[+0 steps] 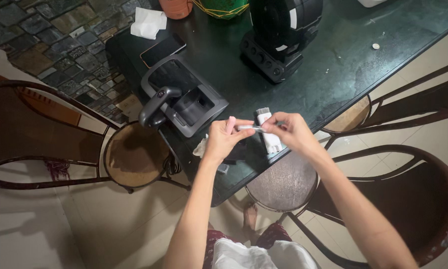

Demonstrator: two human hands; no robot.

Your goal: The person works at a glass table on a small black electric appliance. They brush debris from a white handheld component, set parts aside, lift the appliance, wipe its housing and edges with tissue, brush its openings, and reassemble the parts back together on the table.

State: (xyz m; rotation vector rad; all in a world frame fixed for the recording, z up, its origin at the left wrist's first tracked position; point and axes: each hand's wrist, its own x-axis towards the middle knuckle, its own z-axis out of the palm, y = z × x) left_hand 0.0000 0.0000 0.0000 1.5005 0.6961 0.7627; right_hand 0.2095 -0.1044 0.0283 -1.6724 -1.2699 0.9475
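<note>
Both hands meet over the near edge of the dark table (343,69). The left hand (223,139) and the right hand (291,130) each pinch an end of a thin silvery stick (250,128), fingers closed on it. Under it lies a white brush tool (270,133), perhaps a cleaning kit. A grey case (184,94) sits just left, a phone (162,50) beyond.
</note>
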